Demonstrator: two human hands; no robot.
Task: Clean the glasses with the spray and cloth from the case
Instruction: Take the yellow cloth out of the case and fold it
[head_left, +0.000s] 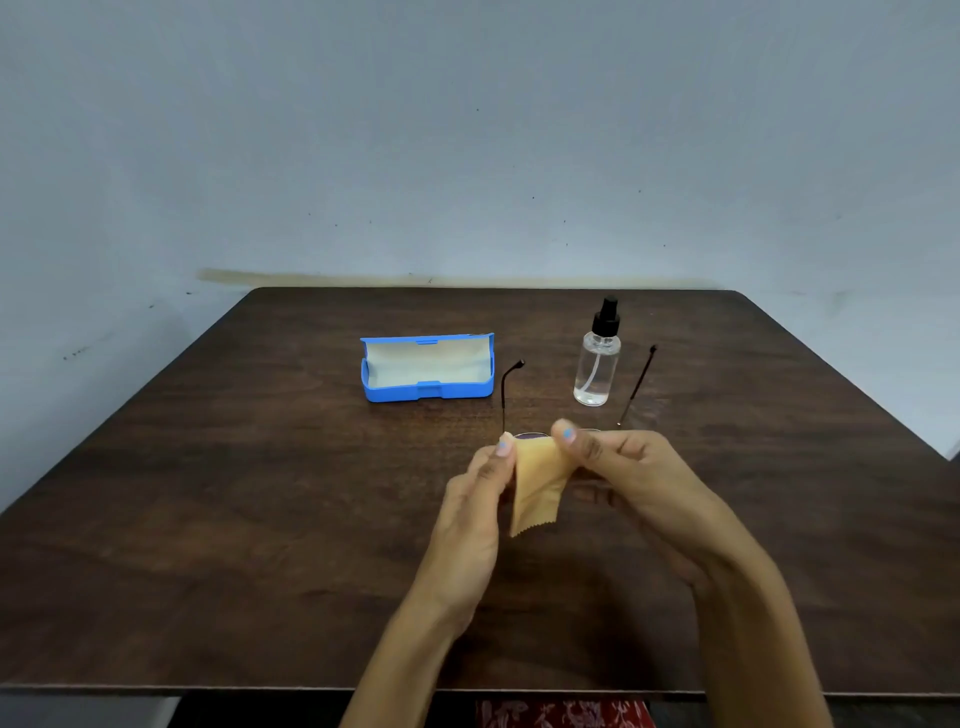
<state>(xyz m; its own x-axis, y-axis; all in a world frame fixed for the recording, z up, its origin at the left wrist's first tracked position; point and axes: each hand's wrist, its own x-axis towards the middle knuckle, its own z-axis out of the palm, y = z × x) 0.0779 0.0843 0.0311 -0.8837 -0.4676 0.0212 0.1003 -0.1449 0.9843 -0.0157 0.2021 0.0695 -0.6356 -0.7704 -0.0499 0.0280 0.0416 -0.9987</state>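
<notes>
Now both hands pinch the cloth (537, 480), left hand (480, 483) and right hand (618, 462) directly over the glasses (511, 387), whose arms point away toward the spray bottle (597, 364).

The open blue glasses case (427, 368) stands left of centre at the far part of the wooden table (260, 493). The upright spray bottle (598, 358) stands to its right, between the two raised temple arms of the glasses (511, 387). A bare strip of table separates case and bottle. Broad bare table lies left, right and near.
</notes>
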